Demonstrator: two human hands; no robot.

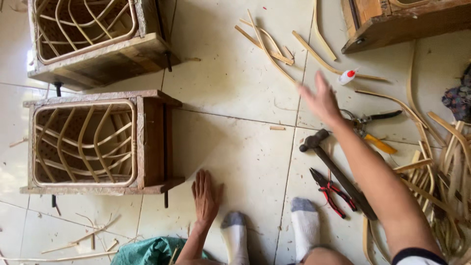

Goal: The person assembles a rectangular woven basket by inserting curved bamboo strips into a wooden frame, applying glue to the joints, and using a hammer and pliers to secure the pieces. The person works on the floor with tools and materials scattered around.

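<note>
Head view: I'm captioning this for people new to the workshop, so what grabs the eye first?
Probably the right hand, blurred and stretched out empty over the tiled floor toward loose cane strips. Below it lie a hammer and red-handled pliers. At left, the left hand rests flat beside a wooden frame with woven cane.

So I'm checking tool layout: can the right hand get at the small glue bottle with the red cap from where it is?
Probably yes. The right hand is raised, open, just short of the glue bottle, with only thin rattan strips lying flat on the floor around it.
</note>
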